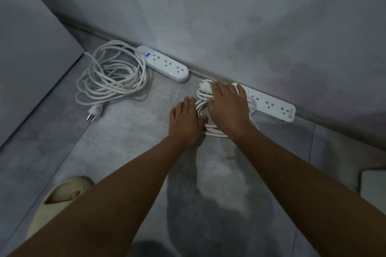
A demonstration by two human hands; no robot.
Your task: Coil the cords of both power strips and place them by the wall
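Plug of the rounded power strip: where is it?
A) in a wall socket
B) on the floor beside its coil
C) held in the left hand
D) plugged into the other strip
B: the plug lies prongs-out on the floor at the edge of its loose coil.

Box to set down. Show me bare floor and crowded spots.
Bare floor lies between the plug and the left hand, and right of the right hand below the long power strip. Crowded: along the wall, with the rounded strip, the loose coil, and both hands at the tight coil.
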